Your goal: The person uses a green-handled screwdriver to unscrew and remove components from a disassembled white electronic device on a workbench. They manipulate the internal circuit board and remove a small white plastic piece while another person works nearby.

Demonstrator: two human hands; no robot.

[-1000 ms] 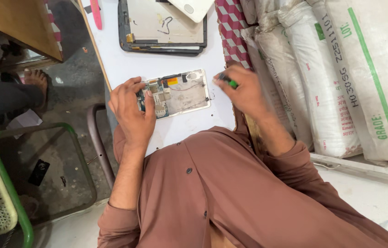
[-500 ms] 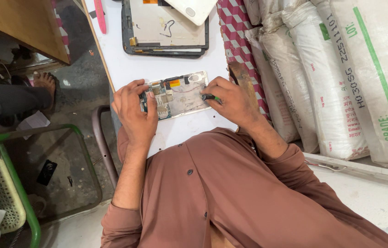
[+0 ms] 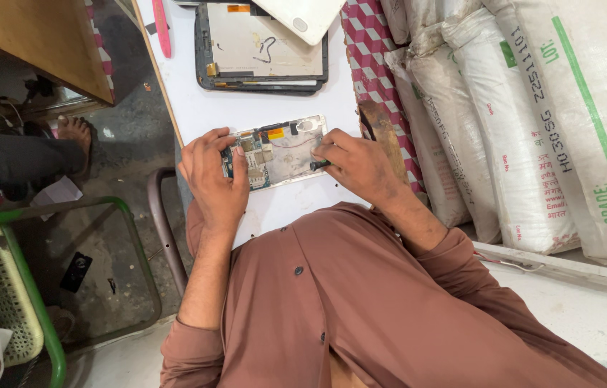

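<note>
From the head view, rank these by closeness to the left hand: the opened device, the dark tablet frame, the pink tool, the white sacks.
1. Opened device: under the left hand, fingers gripping its left end.
2. Dark tablet frame: up the white table, just beyond the device.
3. Pink tool: at the table's top left edge, close to the frame's distance.
4. White sacks: far right.

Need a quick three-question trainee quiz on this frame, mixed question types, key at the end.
1. True or false: the left hand grips the edge of the opened device on the white table.
2. What does the right hand hold against the device?
A. pink pry tool
B. small dark screwdriver
C. tweezers
3. Fill in: beyond the opened device lies a larger dark-framed ____.

Key
1. True
2. B
3. Tablet, opened up, a white panel overlapping its far corner.
</note>
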